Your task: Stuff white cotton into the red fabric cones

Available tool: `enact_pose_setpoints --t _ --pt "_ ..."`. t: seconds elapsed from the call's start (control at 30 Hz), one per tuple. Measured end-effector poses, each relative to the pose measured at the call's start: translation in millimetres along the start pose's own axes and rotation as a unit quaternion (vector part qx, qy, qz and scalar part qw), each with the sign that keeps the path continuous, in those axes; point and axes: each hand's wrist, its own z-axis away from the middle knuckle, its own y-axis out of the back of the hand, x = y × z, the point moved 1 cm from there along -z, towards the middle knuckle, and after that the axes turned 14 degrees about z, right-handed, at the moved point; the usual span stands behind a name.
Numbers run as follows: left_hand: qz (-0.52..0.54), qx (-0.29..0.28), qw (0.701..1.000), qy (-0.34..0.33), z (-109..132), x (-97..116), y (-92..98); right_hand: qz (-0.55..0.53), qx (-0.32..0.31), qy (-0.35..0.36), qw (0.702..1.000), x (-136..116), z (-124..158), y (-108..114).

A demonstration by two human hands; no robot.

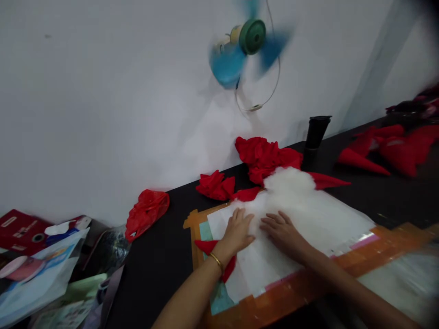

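2 hands palm-down over white sheet, fluff just above

Left hand (237, 230): near centre of frame, palm down, back of hand up. Forearm rises from bottom centre, slanting up and right; 1 gold bangle (216, 263) at wrist. Fingers extended toward top of frame, slightly apart; thumb out to the right. Hand wide, nothing seen in its grasp; underside of palm hidden.

Right hand (283, 233): just right of the left, a narrow gap between the 2. Forearm runs in from lower right corner, slanting up and left, wrist nearly straight. Fingers reach toward upper left, closer together than the left's, loosely extended. No grip visible; cannot tell what lies under the palm.

Beneath both: white sheet (247, 269), centre to right of centre, edged along lower side by orange tape (254, 311). White fluff (291, 183) mounded above the right hand, its thinner edge blending into the sheet; where it ends, cannot tell.

Pointed red piece (206, 246) by left wrist, partly covered by that arm. Red cloth heap (259, 157) behind the fluff, upper right of centre. Several red cones (363, 161) toward right edge, on black table (154, 265). Black cup (317, 132) between heap and cones. Blue fan (253, 36) at top of frame, blades blurred.
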Motion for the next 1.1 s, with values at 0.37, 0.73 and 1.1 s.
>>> enact_pose_setpoints --t 0.37,0.73,1.1 --pt "0.258 0.201 0.942 0.074 12 -19 79.5 -0.051 0.053 -0.04 0.997 51 15 23" --pt "0.46 0.228 0.853 0.092 32 11 15.5 -0.417 0.132 -0.209 0.875 -77 -72 31" --pt "0.489 0.255 0.817 0.167 41 -34 40.9 -0.437 0.059 -0.322 0.838 -37 -75 -7"
